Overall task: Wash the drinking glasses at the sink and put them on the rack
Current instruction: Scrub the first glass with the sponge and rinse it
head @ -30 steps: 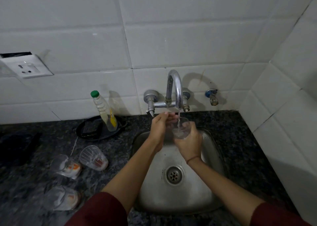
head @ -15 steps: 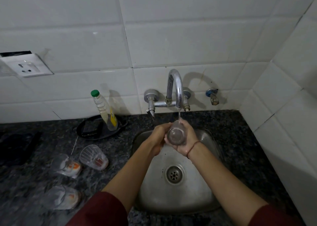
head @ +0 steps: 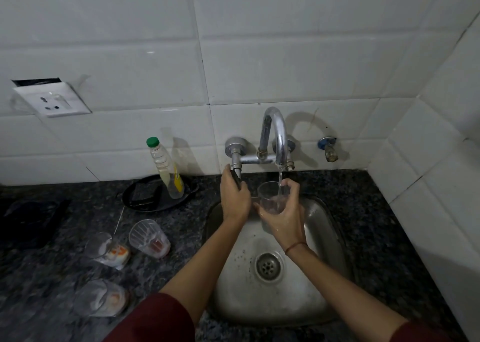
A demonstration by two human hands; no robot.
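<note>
My right hand (head: pixel 284 218) grips a clear drinking glass (head: pixel 271 197) upright under the tap spout (head: pixel 275 133), and water runs into it above the steel sink (head: pixel 319 237). My left hand (head: pixel 235 196) holds the tap's left lever handle (head: pixel 236 176). Three more clear glasses lie on their sides on the dark counter to the left: one ribbed (head: pixel 149 239), one beside it (head: pixel 104 249), and one nearer me (head: pixel 102 300).
A green-capped bottle (head: pixel 166 168) stands on a black round tray (head: pixel 153 196) behind the glasses. A dark object (head: pixel 28 219) sits at the far left. A wall socket (head: pixel 52 101) and a small side valve (head: pixel 328 149) are on the white tiles. The wall corner closes the right.
My left hand has left the glass and moved up-left onto the tap handle. The glass, tipped towards me half a second ago, now stands upright in my right hand under the stream.
</note>
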